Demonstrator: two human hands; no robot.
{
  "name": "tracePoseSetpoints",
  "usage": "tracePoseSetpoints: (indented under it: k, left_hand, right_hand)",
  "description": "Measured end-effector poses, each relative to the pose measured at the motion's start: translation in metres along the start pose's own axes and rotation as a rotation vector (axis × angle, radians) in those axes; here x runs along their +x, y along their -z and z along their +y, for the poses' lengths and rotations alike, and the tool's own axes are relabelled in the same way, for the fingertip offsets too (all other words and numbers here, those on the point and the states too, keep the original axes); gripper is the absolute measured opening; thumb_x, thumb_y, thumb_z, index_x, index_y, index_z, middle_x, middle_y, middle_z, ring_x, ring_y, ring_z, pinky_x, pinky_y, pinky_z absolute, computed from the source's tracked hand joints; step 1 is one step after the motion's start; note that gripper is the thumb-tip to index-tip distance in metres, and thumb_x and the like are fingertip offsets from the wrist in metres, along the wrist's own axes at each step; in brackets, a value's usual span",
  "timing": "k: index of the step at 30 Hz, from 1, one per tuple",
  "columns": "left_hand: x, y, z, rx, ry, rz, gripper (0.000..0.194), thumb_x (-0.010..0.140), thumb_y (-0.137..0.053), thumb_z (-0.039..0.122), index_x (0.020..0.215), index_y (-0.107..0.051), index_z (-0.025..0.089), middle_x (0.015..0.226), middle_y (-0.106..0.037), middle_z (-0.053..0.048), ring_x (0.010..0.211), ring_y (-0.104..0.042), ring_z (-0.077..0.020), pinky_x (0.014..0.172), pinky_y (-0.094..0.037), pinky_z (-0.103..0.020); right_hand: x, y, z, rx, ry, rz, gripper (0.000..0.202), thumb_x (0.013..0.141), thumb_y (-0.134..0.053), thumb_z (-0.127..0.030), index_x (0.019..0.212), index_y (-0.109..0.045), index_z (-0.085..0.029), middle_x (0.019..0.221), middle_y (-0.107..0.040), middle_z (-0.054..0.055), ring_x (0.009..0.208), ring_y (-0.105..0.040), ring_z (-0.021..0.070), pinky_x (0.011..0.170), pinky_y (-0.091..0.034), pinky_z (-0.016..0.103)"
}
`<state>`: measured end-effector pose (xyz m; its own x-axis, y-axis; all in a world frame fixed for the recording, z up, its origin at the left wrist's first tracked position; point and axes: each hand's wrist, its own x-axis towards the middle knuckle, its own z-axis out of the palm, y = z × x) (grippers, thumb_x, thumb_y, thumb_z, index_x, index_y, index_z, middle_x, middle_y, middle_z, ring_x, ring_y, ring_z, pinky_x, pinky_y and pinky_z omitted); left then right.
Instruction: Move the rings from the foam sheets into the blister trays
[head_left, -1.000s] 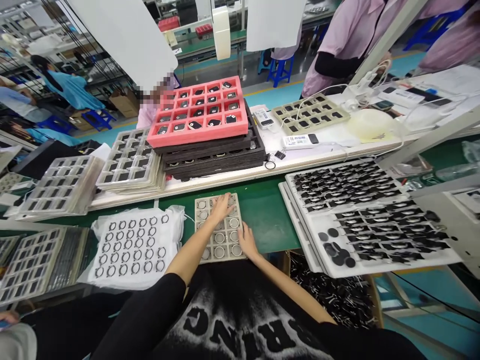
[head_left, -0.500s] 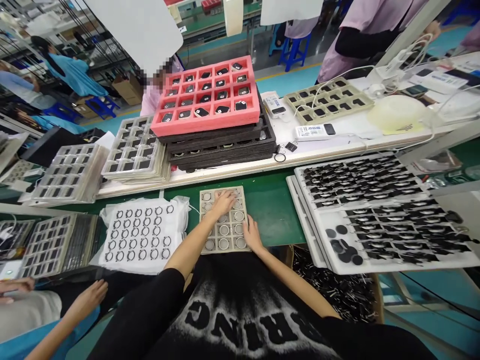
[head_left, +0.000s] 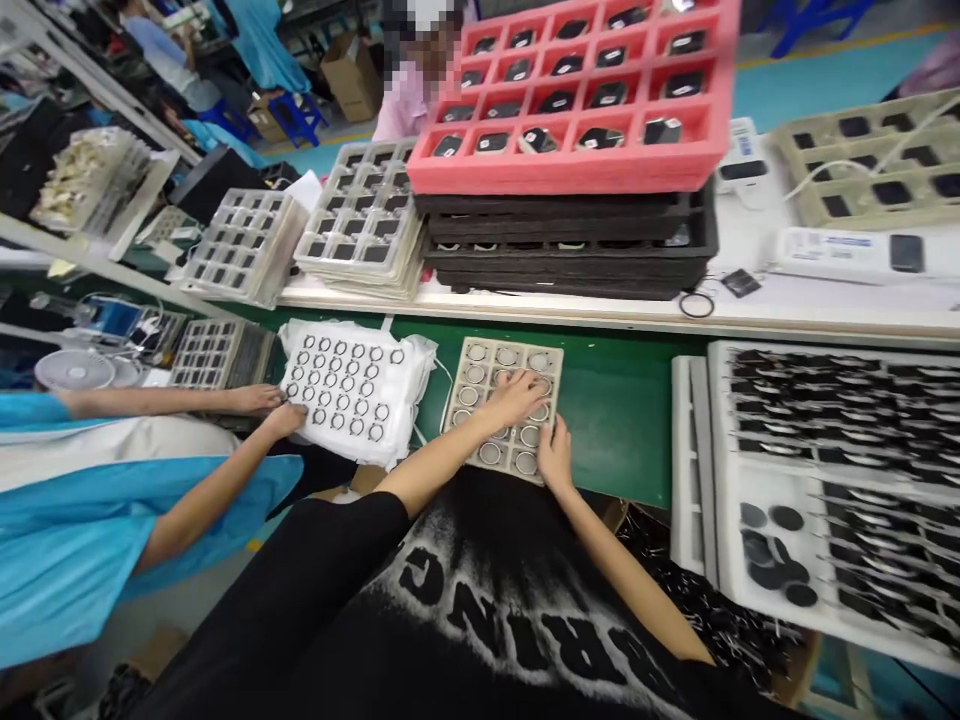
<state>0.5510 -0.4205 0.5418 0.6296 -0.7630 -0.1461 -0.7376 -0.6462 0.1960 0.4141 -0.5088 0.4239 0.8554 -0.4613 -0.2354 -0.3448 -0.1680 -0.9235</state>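
A beige compartment tray (head_left: 511, 436) with round metal rings in its cells lies on the green bench in front of my body. Over its middle rests my left hand (head_left: 516, 397), palm down with the fingers spread across the rings; it holds nothing that I can make out. My right hand (head_left: 555, 455) is against the tray's right edge, its fingers upright along the side. Several rings under the left hand are hidden.
Left of the tray is a white padded sheet (head_left: 349, 380) with rows of rings, touched by a co-worker's hands (head_left: 285, 415). White foam trays (head_left: 765, 470) with black parts stand right. A red foam tray (head_left: 570, 170) tops dark trays on the shelf.
The view has turned left and come nearer the shelf. My left hand has moved down the tray, toward its middle. The co-worker's hands have reached the padded sheet.
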Motion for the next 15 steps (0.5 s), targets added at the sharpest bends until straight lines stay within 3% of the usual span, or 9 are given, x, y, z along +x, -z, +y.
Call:
tracePoseSetpoints:
  k: [4, 7, 13, 15]
  left_hand:
    - [-0.037, 0.018, -0.016, -0.011, 0.012, 0.11, 0.038, 0.107, -0.042, 0.038, 0.131, -0.067, 0.023, 0.139, -0.058, -0.015, 0.123, -0.051, -0.0288, 0.1, -0.036, -0.045]
    - [-0.063, 0.051, -0.045, 0.032, 0.085, 0.218, 0.038, 0.107, -0.042, 0.04, 0.128, -0.069, 0.024, 0.135, -0.06, -0.014, 0.121, -0.052, -0.0285, 0.099, -0.037, -0.044]
    - [-0.072, 0.172, -0.125, 0.179, 0.469, 0.728, 0.04, 0.103, -0.048, 0.046, 0.128, -0.061, 0.017, 0.135, -0.054, -0.018, 0.128, -0.048, -0.0308, 0.107, -0.034, -0.046]
    - [-0.068, 0.21, -0.146, 0.22, 0.497, 0.795, 0.047, 0.102, -0.05, 0.048, 0.135, -0.055, 0.016, 0.141, -0.05, -0.02, 0.132, -0.045, -0.0321, 0.108, -0.033, -0.047]
  right_hand:
    - [-0.002, 0.002, 0.001, -0.014, -0.02, 0.001, 0.078, 0.098, -0.03, -0.068, 0.153, -0.042, -0.014, 0.145, -0.053, 0.023, 0.137, -0.046, 0.036, 0.115, -0.035, 0.054]
    - [-0.002, 0.002, 0.004, -0.02, -0.015, 0.001, 0.08, 0.097, -0.03, -0.07, 0.152, -0.043, -0.013, 0.146, -0.053, 0.024, 0.138, -0.046, 0.037, 0.117, -0.034, 0.054]
    - [0.002, 0.0, 0.013, -0.044, -0.039, 0.005, 0.084, 0.095, -0.032, -0.073, 0.152, -0.045, -0.013, 0.146, -0.053, 0.024, 0.14, -0.046, 0.0384, 0.116, -0.036, 0.054]
    - [0.004, -0.002, 0.015, -0.046, -0.037, 0.013, 0.085, 0.094, -0.032, -0.074, 0.151, -0.046, -0.014, 0.145, -0.054, 0.024, 0.14, -0.047, 0.0392, 0.116, -0.037, 0.055]
